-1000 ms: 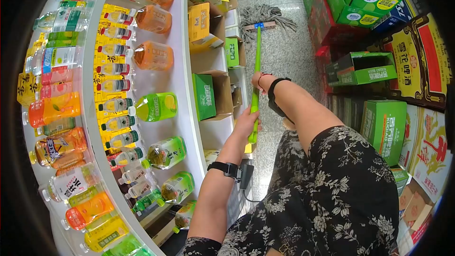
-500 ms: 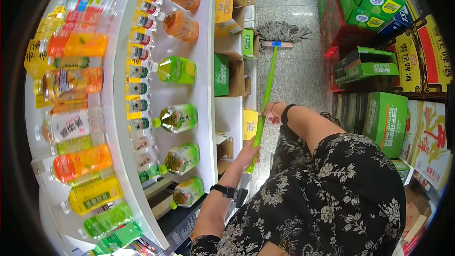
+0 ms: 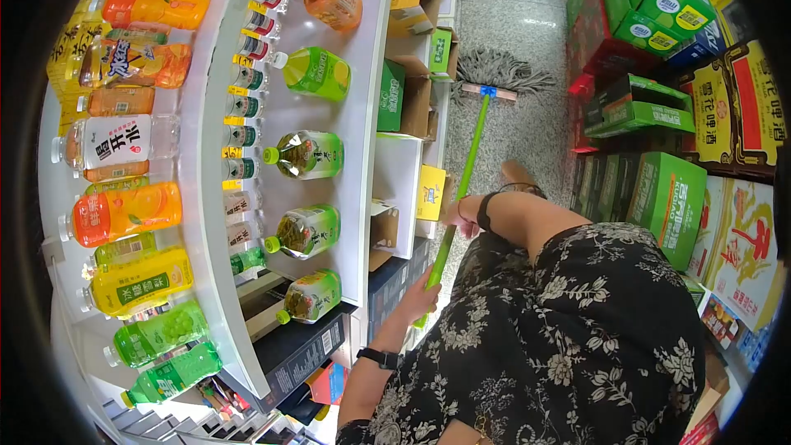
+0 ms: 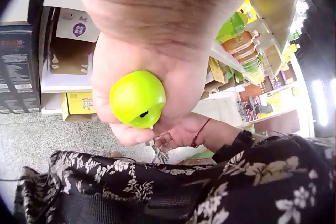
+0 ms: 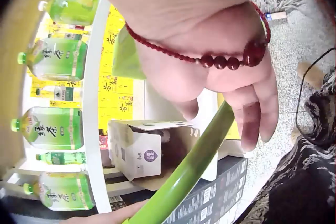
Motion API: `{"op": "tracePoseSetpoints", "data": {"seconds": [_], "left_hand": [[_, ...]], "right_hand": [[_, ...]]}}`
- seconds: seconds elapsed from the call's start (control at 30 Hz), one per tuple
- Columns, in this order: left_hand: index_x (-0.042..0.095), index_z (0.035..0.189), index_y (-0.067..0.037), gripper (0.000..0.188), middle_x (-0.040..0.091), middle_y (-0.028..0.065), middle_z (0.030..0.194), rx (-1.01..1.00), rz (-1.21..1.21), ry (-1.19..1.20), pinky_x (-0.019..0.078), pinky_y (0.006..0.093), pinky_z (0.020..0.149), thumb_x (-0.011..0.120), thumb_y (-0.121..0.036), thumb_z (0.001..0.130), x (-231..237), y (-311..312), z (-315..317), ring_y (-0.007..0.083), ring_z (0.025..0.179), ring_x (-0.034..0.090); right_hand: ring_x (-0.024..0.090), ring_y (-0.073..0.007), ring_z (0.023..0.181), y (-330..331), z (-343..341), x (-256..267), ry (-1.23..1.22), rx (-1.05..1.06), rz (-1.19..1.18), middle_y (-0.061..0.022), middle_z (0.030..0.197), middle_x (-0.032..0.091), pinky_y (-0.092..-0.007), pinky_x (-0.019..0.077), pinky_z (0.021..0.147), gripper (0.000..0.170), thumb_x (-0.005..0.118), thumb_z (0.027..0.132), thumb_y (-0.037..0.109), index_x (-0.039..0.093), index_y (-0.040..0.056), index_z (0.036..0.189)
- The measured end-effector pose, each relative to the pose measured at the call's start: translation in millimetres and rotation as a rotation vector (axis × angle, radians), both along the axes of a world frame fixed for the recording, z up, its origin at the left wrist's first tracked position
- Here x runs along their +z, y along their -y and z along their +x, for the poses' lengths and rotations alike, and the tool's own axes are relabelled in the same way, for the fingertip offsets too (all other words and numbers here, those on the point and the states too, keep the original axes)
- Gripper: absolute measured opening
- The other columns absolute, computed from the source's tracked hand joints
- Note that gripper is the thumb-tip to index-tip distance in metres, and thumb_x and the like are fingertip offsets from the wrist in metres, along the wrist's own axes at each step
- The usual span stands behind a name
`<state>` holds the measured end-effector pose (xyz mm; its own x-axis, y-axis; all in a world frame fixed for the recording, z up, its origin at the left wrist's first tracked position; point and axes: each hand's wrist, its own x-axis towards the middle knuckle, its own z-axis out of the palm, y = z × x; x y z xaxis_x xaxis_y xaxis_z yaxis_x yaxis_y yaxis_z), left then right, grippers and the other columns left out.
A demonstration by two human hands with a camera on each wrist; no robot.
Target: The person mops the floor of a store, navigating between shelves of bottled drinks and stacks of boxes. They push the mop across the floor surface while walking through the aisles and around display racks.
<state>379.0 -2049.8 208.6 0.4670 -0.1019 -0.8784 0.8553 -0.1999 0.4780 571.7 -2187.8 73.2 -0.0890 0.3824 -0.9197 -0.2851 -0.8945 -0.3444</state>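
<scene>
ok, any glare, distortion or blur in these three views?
Head: fisheye bows the shelf edge, corners black, glare spots on the floor. Left wrist: lights at far right blown out, nearby wrist looks smeared. Right wrist: corners dark, distant mop head looks soft.

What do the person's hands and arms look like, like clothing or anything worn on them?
The left hand is ungloved, with a black strap further up the arm. The right hand is ungloved too, with a dark red beaded bracelet and a black band above it. The black sleeves have a pale floral print.
</scene>
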Motion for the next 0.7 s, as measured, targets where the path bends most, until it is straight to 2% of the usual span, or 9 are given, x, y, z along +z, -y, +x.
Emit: {"op": "tracePoseSetpoints", "data": {"seconds": [0.03, 0.13, 0.2, 0.3, 0.37, 0.43, 0.53, 0.63, 0.7], "left_hand": [[0.023, 0.141, -0.017, 0.062, 0.048, 0.0041, 0.068, 0.0, 0.002, -0.006, 0.0401, 0.0259, 0.047, 0.052, -0.014, 0.086, 2.2, 1.5, 5.0, 0.0117, 0.055, 0.046], [0.023, 0.141, -0.017, 0.062, 0.048, 0.0039, 0.067, -0.052, 0.061, -0.056, 0.041, 0.0263, 0.048, 0.052, -0.014, 0.086, 11.1, 9.8, 50.6, 0.012, 0.056, 0.047], [0.022, 0.141, -0.017, 0.063, 0.048, 0.0041, 0.066, -0.032, -0.028, -0.039, 0.0415, 0.0268, 0.048, 0.052, -0.015, 0.086, 7.3, 16.1, 88.2, 0.0125, 0.053, 0.046], [0.022, 0.141, -0.015, 0.062, 0.049, 0.0045, 0.065, -0.155, 0.023, 0.001, 0.0419, 0.0276, 0.048, 0.052, -0.016, 0.086, 1.6, 36.0, 162.8, 0.0128, 0.052, 0.046], [0.022, 0.141, -0.015, 0.062, 0.048, 0.0041, 0.062, -0.246, 0.059, 0.048, 0.0416, 0.0283, 0.047, 0.051, -0.015, 0.086, -1.7, 56.8, 218.1, 0.0131, 0.048, 0.044], [0.022, 0.141, -0.015, 0.062, 0.048, 0.004, 0.062, -0.279, 0.052, 0.066, 0.0414, 0.0284, 0.046, 0.05, -0.014, 0.086, 1.9, 87.8, 277.6, 0.0131, 0.048, 0.045], [0.023, 0.14, -0.014, 0.06, 0.047, 0.004, 0.062, -0.346, 0.016, 0.098, 0.0413, 0.0282, 0.045, 0.05, -0.013, 0.086, -9.1, 133.1, 362.9, 0.0124, 0.049, 0.046], [0.031, 0.137, -0.01, 0.054, 0.048, 0.0034, 0.069, -0.379, 0.023, 0.192, 0.042, 0.0255, 0.046, 0.049, -0.012, 0.086, -25.3, 178.5, 440.8, 0.0112, 0.053, 0.047], [0.031, 0.136, -0.009, 0.053, 0.048, 0.0036, 0.07, -0.412, 0.03, 0.168, 0.042, 0.0254, 0.046, 0.049, -0.012, 0.086, -13.8, 213.1, 496.1, 0.011, 0.054, 0.047]], "right_hand": [[0.065, -0.0245, 0.07, 0.1, -1.5, -13.9, 0.022, -0.071, -0.005, -0.0189, 0.086, 0.063, -0.0369, 0.0535, 0.057, 0.045, 0.041, 0.088, 0.04, 0.055, -0.0013, 0.101], [0.065, -0.0253, 0.066, 8.8, 29.9, 23.7, 0.107, -0.019, -0.017, -0.0188, 0.087, 0.063, -0.0382, 0.0532, 0.055, 0.045, 0.041, 0.088, 0.04, 0.052, 0.0009, 0.108], [0.064, -0.0248, 0.061, 15.9, 54.9, 30.9, 0.173, -0.047, -0.018, -0.0173, 0.081, 0.064, -0.0401, 0.0527, 0.053, 0.046, 0.042, 0.088, 0.04, 0.05, 0.0008, 0.111], [0.059, -0.0257, 0.048, 36.2, 112.4, 33.1, 0.272, -0.149, -0.079, -0.0165, 0.065, 0.058, -0.0407, 0.05, 0.046, 0.044, 0.04, 0.089, 0.037, 0.048, -0.0014, 0.109], [0.059, -0.0257, 0.048, 59.5, 152.4, 36.3, 0.29, -0.189, -0.083, -0.0164, 0.065, 0.057, -0.0407, 0.0499, 0.046, 0.043, 0.04, 0.089, 0.037, 0.048, -0.0014, 0.108], [0.059, -0.0257, 0.048, 65.0, 224.3, 44.7, 0.321, -0.251, -0.083, -0.016, 0.065, 0.057, -0.0407, 0.0495, 0.045, 0.041, 0.04, 0.088, 0.035, 0.049, -0.0014, 0.106], [0.058, -0.0256, 0.048, 121.4, 301.7, 39.1, 0.362, -0.354, -0.099, -0.0155, 0.065, 0.056, -0.0406, 0.049, 0.045, 0.038, 0.04, 0.088, 0.032, 0.049, -0.0014, 0.104], [0.058, -0.0256, 0.048, 183.5, 368.7, 30.9, 0.403, -0.433, -0.124, -0.0149, 0.065, 0.056, -0.0406, 0.0485, 0.044, 0.035, 0.041, 0.087, 0.03, 0.05, -0.0013, 0.101], [0.058, -0.0256, 0.049, 220.8, 401.6, 22.1, 0.424, -0.477, -0.136, -0.0146, 0.064, 0.055, -0.0406, 0.0481, 0.044, 0.033, 0.041, 0.087, 0.028, 0.05, -0.0013, 0.099]]}}
